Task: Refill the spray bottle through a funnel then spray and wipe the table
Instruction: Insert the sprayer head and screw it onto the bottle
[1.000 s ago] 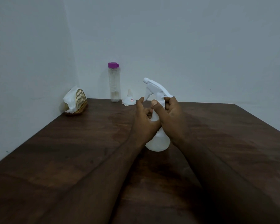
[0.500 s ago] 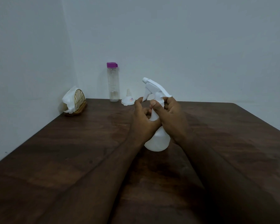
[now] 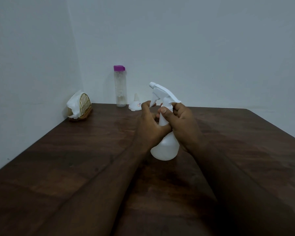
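A white spray bottle (image 3: pixel 165 147) with a white trigger head (image 3: pixel 162 91) stands upright on the dark wooden table (image 3: pixel 75 167), near its middle. My left hand (image 3: pixel 148 126) wraps the bottle's neck from the left. My right hand (image 3: pixel 182 123) grips the collar just under the trigger head from the right, thumb on the front. A small white funnel (image 3: pixel 134 104) sits upside down near the back wall. Beside it stands a clear water bottle (image 3: pixel 120 89) with a purple cap.
A gold wire holder with white tissues (image 3: pixel 78 106) sits in the back left corner against the wall. Walls close off the table's left and far sides. The table's right edge runs diagonally at the right.
Both hands stay on the spray bottle's neck; the fingers have shifted slightly around the collar. The bottle itself has hardly moved.
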The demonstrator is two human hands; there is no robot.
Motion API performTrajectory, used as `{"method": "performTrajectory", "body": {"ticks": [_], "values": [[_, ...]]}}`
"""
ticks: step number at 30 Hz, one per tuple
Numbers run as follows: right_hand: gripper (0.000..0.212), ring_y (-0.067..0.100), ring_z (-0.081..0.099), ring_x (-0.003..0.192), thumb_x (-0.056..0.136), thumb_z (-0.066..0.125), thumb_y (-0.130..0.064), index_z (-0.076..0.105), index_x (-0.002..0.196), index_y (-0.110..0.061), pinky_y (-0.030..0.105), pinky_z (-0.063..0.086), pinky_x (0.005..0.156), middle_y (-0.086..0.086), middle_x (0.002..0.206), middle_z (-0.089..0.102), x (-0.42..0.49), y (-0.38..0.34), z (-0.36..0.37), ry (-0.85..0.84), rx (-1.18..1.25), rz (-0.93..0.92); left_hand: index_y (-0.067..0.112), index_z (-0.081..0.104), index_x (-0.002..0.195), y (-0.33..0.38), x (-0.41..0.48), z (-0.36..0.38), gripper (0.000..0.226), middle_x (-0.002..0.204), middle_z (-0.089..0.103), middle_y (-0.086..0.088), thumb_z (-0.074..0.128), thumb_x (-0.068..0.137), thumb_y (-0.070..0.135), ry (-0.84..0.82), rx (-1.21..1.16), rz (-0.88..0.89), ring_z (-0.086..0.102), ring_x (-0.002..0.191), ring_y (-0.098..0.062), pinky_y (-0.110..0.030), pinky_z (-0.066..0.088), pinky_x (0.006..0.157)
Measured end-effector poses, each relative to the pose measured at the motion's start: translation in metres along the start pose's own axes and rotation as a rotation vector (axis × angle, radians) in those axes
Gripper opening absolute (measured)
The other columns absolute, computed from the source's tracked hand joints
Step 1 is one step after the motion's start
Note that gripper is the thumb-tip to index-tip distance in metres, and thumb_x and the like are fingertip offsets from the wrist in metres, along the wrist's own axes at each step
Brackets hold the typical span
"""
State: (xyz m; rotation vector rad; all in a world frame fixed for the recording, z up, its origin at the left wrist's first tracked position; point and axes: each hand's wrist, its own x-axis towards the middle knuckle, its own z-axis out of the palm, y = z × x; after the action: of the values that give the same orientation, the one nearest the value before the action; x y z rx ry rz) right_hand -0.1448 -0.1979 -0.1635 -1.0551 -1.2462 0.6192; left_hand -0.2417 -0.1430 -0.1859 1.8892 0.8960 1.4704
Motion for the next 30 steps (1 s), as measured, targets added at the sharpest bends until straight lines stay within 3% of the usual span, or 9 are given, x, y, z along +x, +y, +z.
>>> {"method": "performTrajectory", "body": {"ticks": [3, 6, 8, 11, 14, 16, 22, 25, 30], "values": [[0.042, 0.029, 0.071, 0.096, 0.084, 0.068, -0.033, 0.060, 0.115, -0.006, 0.053, 0.056, 0.090, 0.014, 0.101, 0.073, -0.001, -0.001, 0.006, 0.055, 0.009, 0.010, 0.009, 0.032, 0.135, 0.001, 0.000, 0.000, 0.078, 0.075, 0.068, 0.008, 0.078, 0.075, 0.027, -0.006, 0.022, -0.004, 0.066, 0.072, 0.000, -0.007, 0.045, 0.057], [0.045, 0.029, 0.072, 0.093, 0.082, 0.069, -0.036, 0.060, 0.114, -0.007, 0.055, 0.057, 0.086, 0.014, 0.101, 0.072, -0.001, 0.000, 0.008, 0.069, -0.019, -0.001, 0.010, 0.031, 0.138, 0.001, 0.000, -0.001, 0.080, 0.076, 0.066, 0.011, 0.077, 0.075, 0.029, -0.024, 0.023, -0.001, 0.068, 0.074, -0.004, -0.021, 0.053, 0.065], [0.041, 0.028, 0.072, 0.094, 0.085, 0.070, -0.033, 0.059, 0.116, -0.008, 0.055, 0.057, 0.087, 0.013, 0.102, 0.073, -0.001, -0.001, 0.006, 0.048, -0.015, 0.004, 0.010, 0.030, 0.138, 0.001, 0.000, -0.001, 0.081, 0.076, 0.066, 0.011, 0.078, 0.075, 0.028, -0.024, 0.023, 0.001, 0.068, 0.075, -0.005, -0.025, 0.055, 0.066], [0.032, 0.023, 0.072, 0.096, 0.093, 0.066, -0.031, 0.059, 0.118, -0.014, 0.049, 0.057, 0.090, 0.006, 0.102, 0.074, -0.001, -0.004, 0.001, -0.014, -0.013, 0.017, 0.012, 0.031, 0.138, 0.001, -0.001, -0.001, 0.083, 0.077, 0.067, 0.010, 0.080, 0.073, 0.027, -0.035, -0.004, -0.004, 0.067, 0.074, 0.001, -0.017, 0.053, 0.063], [0.017, 0.018, 0.073, 0.092, 0.098, 0.057, -0.031, 0.064, 0.112, -0.023, 0.042, 0.058, 0.088, -0.001, 0.094, 0.075, -0.001, -0.006, -0.006, -0.106, -0.027, 0.034, 0.015, 0.031, 0.136, 0.000, -0.002, -0.001, 0.083, 0.083, 0.068, 0.011, 0.082, 0.072, 0.030, -0.051, -0.053, -0.008, 0.067, 0.077, 0.004, -0.014, 0.052, 0.065], [0.014, 0.019, 0.073, 0.092, 0.100, 0.055, -0.030, 0.067, 0.106, -0.024, 0.044, 0.057, 0.090, -0.001, 0.094, 0.075, 0.000, -0.006, -0.008, -0.114, -0.036, 0.045, 0.016, 0.031, 0.136, 0.000, -0.002, -0.001, 0.084, 0.092, 0.070, 0.007, 0.082, 0.071, 0.034, -0.049, -0.067, -0.004, 0.068, 0.082, 0.000, -0.015, 0.053, 0.067], [0.017, 0.017, 0.072, 0.086, 0.098, 0.060, -0.024, 0.067, 0.108, -0.013, 0.037, 0.057, 0.082, 0.003, 0.090, 0.074, -0.001, -0.003, 0.002, 0.001, -0.066, 0.003, 0.010, 0.033, 0.138, 0.001, -0.001, 0.000, 0.083, 0.082, 0.066, 0.013, 0.081, 0.073, 0.029, -0.023, -0.030, 0.000, 0.067, 0.077, 0.000, -0.012, 0.050, 0.062], [0.024, 0.019, 0.072, 0.089, 0.097, 0.061, -0.023, 0.066, 0.115, -0.008, 0.038, 0.059, 0.083, 0.006, 0.096, 0.074, -0.002, -0.003, 0.006, 0.055, -0.065, -0.005, 0.009, 0.032, 0.138, 0.000, 0.000, 0.001, 0.079, 0.073, 0.064, 0.016, 0.078, 0.076, 0.026, -0.018, -0.002, 0.011, 0.063, 0.069, 0.009, -0.005, 0.044, 0.058], [0.024, 0.016, 0.072, 0.090, 0.094, 0.065, -0.025, 0.065, 0.113, -0.010, 0.041, 0.060, 0.084, 0.002, 0.097, 0.073, -0.004, -0.001, 0.015, 0.161, -0.102, -0.022, 0.008, 0.033, 0.138, 0.001, -0.001, -0.001, 0.074, 0.071, 0.062, 0.019, 0.075, 0.080, 0.025, -0.027, 0.009, 0.004, 0.063, 0.072, 0.007, -0.018, 0.051, 0.065]]}}
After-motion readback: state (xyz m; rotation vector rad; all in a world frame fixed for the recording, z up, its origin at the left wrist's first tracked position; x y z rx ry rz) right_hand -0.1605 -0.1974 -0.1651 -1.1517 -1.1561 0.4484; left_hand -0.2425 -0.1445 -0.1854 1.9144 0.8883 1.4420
